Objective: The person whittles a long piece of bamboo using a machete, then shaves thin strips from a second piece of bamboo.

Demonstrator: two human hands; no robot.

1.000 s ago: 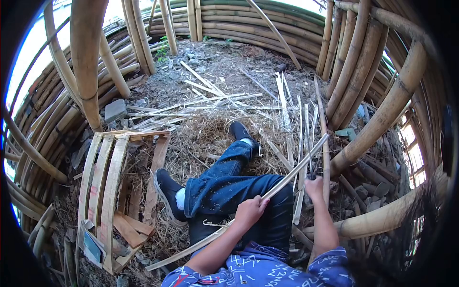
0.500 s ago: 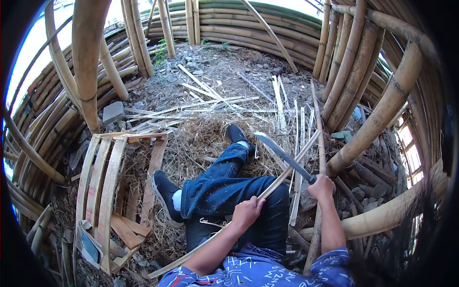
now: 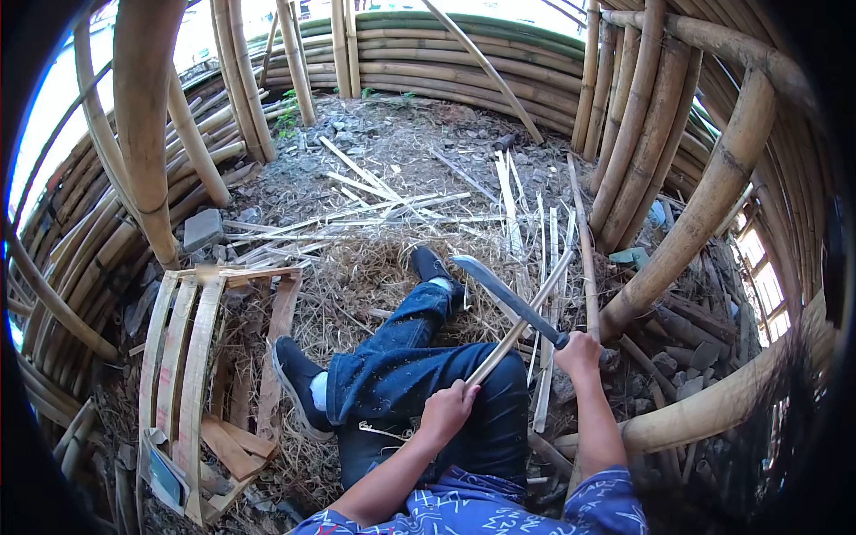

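My left hand point(image 3: 448, 410) is closed around a pale split-bamboo strip point(image 3: 496, 358), which slants up and away to the right over my bent knee. The strip's near end is hidden by my forearm. In my right hand point(image 3: 580, 354) is the dark handle of a machete point(image 3: 501, 289). Its long blade points up and left and crosses the strip beyond my knee, apparently touching it. A thin curled shaving point(image 3: 383, 432) lies on my dark trousers near the left hand.
A slatted wooden crate point(image 3: 201, 366) lies on its side at left, with board pieces inside. Cut bamboo strips point(image 3: 383, 205) litter the shaving-covered ground ahead. Thick bamboo poles point(image 3: 143, 116) stand at left, and another pole point(image 3: 704, 419) lies close to my right arm. A grey block point(image 3: 203, 229) sits behind the crate.
The view has shifted slightly, so the scene sits lower and further left. The machete and right hand have moved a little left along the strip. The strip's near end has gone out of sight.
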